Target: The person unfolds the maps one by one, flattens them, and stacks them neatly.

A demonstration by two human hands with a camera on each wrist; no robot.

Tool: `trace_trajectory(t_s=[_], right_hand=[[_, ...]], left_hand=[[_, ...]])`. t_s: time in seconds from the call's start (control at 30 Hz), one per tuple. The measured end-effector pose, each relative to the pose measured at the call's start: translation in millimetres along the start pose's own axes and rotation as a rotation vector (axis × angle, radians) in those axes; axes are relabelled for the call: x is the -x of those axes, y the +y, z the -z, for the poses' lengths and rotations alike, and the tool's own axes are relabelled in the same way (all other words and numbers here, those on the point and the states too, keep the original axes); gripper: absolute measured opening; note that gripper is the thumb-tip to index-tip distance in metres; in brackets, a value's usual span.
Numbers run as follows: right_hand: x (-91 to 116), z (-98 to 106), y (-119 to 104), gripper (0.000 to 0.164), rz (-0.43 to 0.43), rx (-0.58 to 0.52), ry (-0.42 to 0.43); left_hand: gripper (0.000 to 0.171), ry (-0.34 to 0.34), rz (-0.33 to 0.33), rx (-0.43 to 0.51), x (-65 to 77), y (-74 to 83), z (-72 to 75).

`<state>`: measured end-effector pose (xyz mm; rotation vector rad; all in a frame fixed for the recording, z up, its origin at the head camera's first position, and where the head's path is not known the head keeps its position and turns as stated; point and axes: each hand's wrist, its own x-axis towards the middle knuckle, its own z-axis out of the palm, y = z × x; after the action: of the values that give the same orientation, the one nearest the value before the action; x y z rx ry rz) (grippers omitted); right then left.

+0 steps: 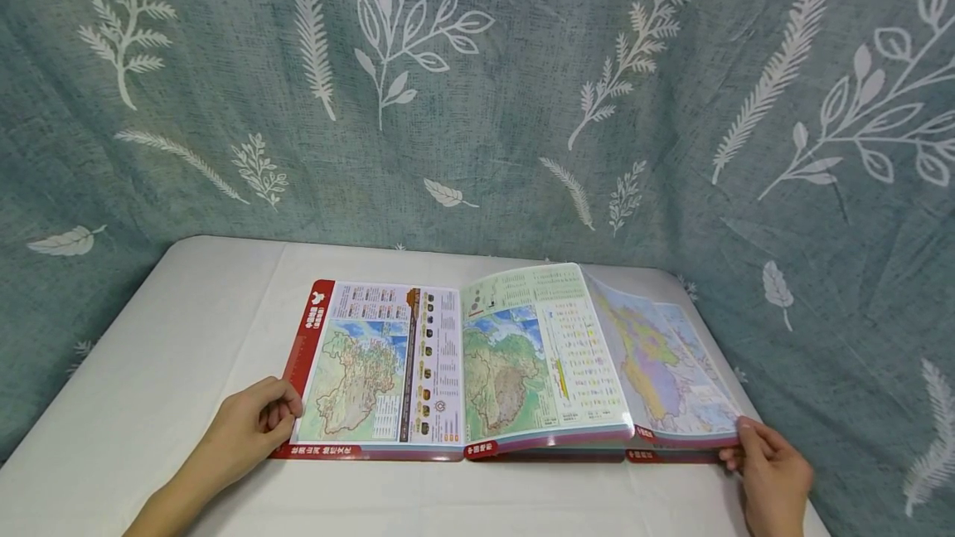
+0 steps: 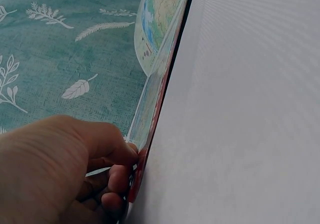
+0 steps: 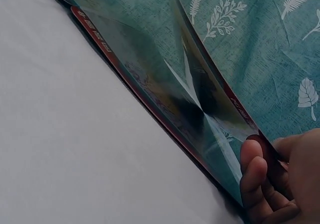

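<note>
A glossy folded map (image 1: 373,371) lies spread out on the white table, with printed maps and red title tabs. Its middle panel (image 1: 548,355) rises in a curve off the surface, and another panel (image 1: 675,371) slopes down to its right. My left hand (image 1: 254,421) grips the map's lower left corner, thumb and finger on its red edge (image 2: 142,156) in the left wrist view. At the lower right corner of a lifted panel, my right hand (image 1: 776,471) pinches the sheet. The right wrist view shows that panel (image 3: 225,96) held apart from the layer (image 3: 150,94) under it.
A white-covered table (image 1: 224,313) bears the map. Behind it hangs a green-blue curtain (image 1: 522,106) with white leaf prints, which also runs down past the table's right side.
</note>
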<state>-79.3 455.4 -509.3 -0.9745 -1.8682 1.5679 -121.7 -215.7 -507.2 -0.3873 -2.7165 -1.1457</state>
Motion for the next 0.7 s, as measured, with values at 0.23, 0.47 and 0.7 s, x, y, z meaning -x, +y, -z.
trace_trajectory(t_s=[0.23,0.47,0.7], right_hand=[[-3,5,0,0.015,0.018,-0.125,0.009],[-6,11,-1,0.03,-0.006,-0.12,0.032],[-10,14,-2,0.04,-0.009,-0.009,0.063]], left_hand=[[0.032,0.005,-0.011,0.003,0.3,-0.9,-0.8],[0.033,-0.002,-0.004,0.008,0.5,-1.4,-0.8],[0.035,0.014,-0.036,0.003,0.7,-1.8,-0.6]])
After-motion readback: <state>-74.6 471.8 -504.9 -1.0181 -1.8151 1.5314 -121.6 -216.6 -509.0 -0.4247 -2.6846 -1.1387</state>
